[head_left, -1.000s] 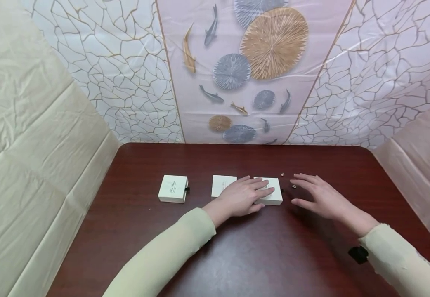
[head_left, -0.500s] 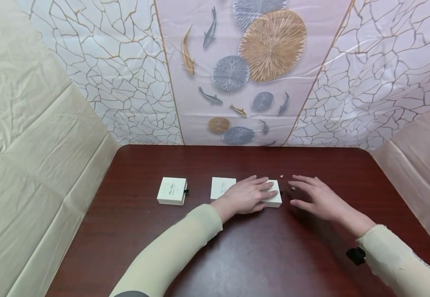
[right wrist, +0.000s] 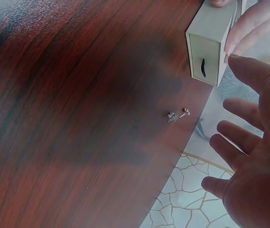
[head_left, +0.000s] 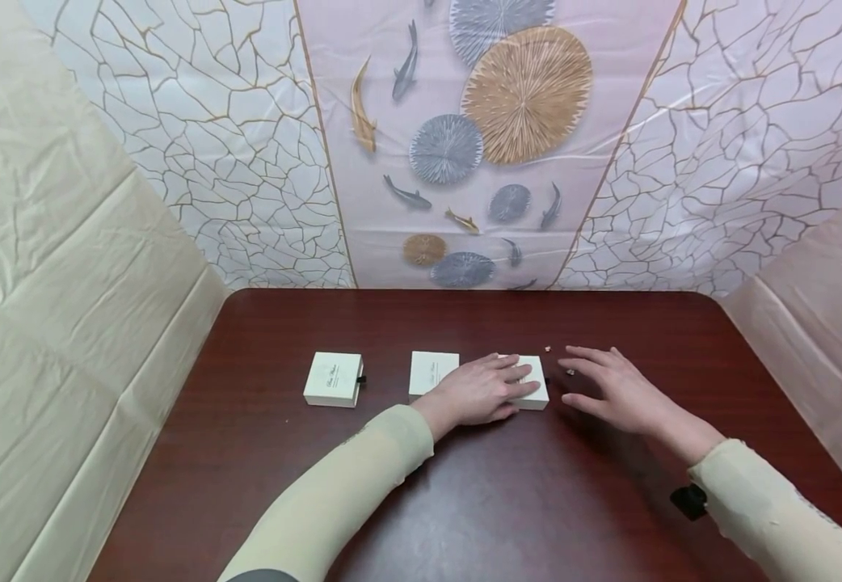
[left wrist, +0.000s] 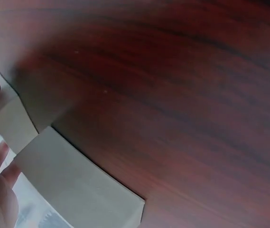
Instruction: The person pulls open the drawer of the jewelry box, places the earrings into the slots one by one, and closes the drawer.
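My left hand point(head_left: 473, 393) lies with its fingers stretched over the lid of the rightmost small white box point(head_left: 536, 396). Its thumb sits along that box's near side. A black pull tab on the box's end face point(right wrist: 202, 66) shows in the right wrist view. My right hand point(head_left: 619, 394) hovers just to the right, fingers spread and holding nothing. By its fingertips, two small silvery stud earrings point(right wrist: 172, 116) are on the table; in the head view one earring point(head_left: 570, 373) is near the fingers and another point(head_left: 548, 349) farther back.
A middle white box point(head_left: 428, 372) stands partly behind my left wrist. Farther left is a third white box point(head_left: 332, 378) with a black tab. The dark red-brown table point(head_left: 465, 501) ends at a patterned cloth wall point(head_left: 275, 162); beige cloth hangs at both sides.
My left hand has shifted slightly right along the box lid, then settled. The right hand keeps its spread pose near the earrings. The head view has tilted a little.
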